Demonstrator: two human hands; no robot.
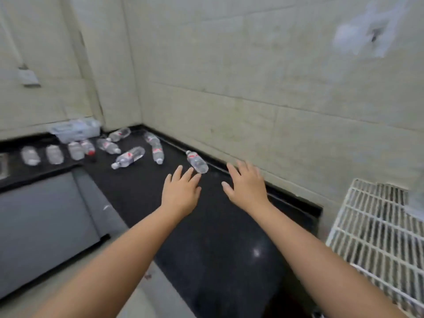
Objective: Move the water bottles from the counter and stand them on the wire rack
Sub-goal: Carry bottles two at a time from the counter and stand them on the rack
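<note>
Lying on its side by the wall edge of the black worktop (220, 237): nearest water bottle (197, 162). Left hand (181, 191) and right hand (246, 182), fingers spread, holding nothing, just short of it. Further bottles (128, 157) scattered behind. Wire rack (376, 228) at right.

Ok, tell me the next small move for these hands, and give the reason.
Probably close the left hand round the nearest bottle. It lies on its side on the black counter, its base just past that hand's fingertips, nearer than any other bottle. Both the left and the right hand are open and hold nothing, and the wire rack waits at the right.
</note>
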